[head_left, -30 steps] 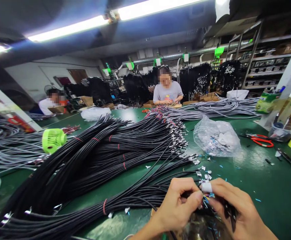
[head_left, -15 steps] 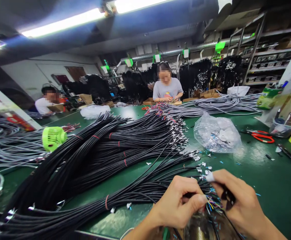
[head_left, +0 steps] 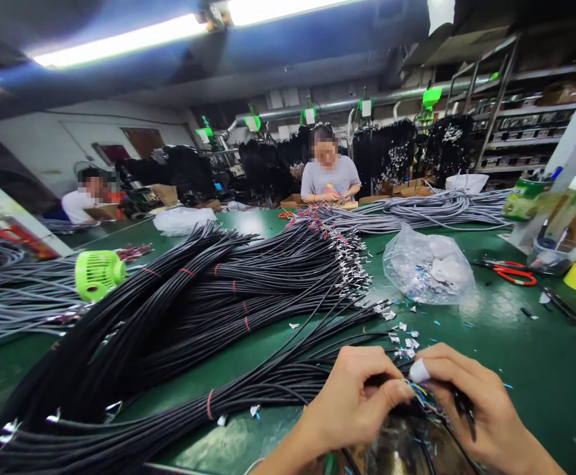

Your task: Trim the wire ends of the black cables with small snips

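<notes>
My left hand [head_left: 354, 399] is closed in a pinch on the end of a black cable, just where its thin coloured wires [head_left: 422, 394] fan out. Close against it, my right hand [head_left: 476, 402] has its fingers bent at those wires, with white tape [head_left: 419, 371] round one fingertip. A slim dark tool [head_left: 467, 417] lies inside the right hand; its kind is mostly hidden. Left of my hands runs a bundle of black cables [head_left: 248, 389] tied with a red band [head_left: 210, 404].
Larger black cable bundles [head_left: 169, 330] cover the green table [head_left: 505, 336]. Around them are a clear bag of scraps [head_left: 429, 264], red-handled scissors [head_left: 515, 272], a green fan [head_left: 98, 276] and grey cables [head_left: 416, 210]. A person [head_left: 331, 175] sits across the table, another [head_left: 87, 198] at far left.
My right hand's taped fingertip has come down and closer to my left thumb, at the coloured wires. My left hand keeps its pinch. The view has shifted slightly.
</notes>
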A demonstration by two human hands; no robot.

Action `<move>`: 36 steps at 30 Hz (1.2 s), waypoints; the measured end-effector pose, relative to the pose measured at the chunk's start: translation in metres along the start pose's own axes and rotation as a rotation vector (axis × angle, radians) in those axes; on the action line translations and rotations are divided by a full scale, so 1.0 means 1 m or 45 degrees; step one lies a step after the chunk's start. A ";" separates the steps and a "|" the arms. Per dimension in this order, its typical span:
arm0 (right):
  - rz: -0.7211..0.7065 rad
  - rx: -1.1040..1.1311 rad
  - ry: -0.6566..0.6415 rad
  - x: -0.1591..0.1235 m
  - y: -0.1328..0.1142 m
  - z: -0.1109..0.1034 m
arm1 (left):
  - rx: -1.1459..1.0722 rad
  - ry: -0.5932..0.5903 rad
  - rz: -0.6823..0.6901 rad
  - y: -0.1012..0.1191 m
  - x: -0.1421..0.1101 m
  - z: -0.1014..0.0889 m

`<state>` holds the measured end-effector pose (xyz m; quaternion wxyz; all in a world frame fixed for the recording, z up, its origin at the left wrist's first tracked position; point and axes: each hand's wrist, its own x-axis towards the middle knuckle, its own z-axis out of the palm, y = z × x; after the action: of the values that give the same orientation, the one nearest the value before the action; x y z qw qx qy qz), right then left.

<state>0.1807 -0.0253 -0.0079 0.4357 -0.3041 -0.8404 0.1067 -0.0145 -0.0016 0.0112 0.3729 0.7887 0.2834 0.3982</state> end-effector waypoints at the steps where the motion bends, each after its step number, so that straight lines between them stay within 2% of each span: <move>1: -0.015 -0.074 0.014 -0.002 0.001 0.001 | -0.016 0.005 -0.024 0.000 0.001 0.000; 5: -0.062 -0.229 -0.008 -0.007 0.003 0.004 | -0.042 0.016 -0.019 -0.001 0.002 0.000; 9: 0.042 -0.293 0.048 -0.004 0.005 0.005 | -0.087 -0.050 0.068 -0.004 0.001 0.001; 13: 0.237 -0.145 0.210 0.004 0.006 0.003 | -0.038 0.004 0.095 -0.003 0.000 0.002; 16: 0.290 0.001 0.185 0.008 0.001 0.001 | 0.048 0.102 0.124 -0.002 -0.001 0.002; 21: 0.253 0.196 -0.001 0.006 -0.007 -0.001 | 0.081 0.129 0.157 -0.002 -0.002 0.002; 27: 0.149 0.289 0.019 0.009 -0.008 0.000 | 0.077 0.032 0.137 -0.001 -0.001 0.000; 36: 0.096 0.099 -0.030 0.005 -0.011 0.004 | 0.057 -0.040 0.047 -0.002 0.000 0.003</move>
<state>0.1709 -0.0307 -0.0024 0.4330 -0.3170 -0.8287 0.1592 -0.0123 -0.0011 0.0081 0.3522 0.8080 0.2717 0.3863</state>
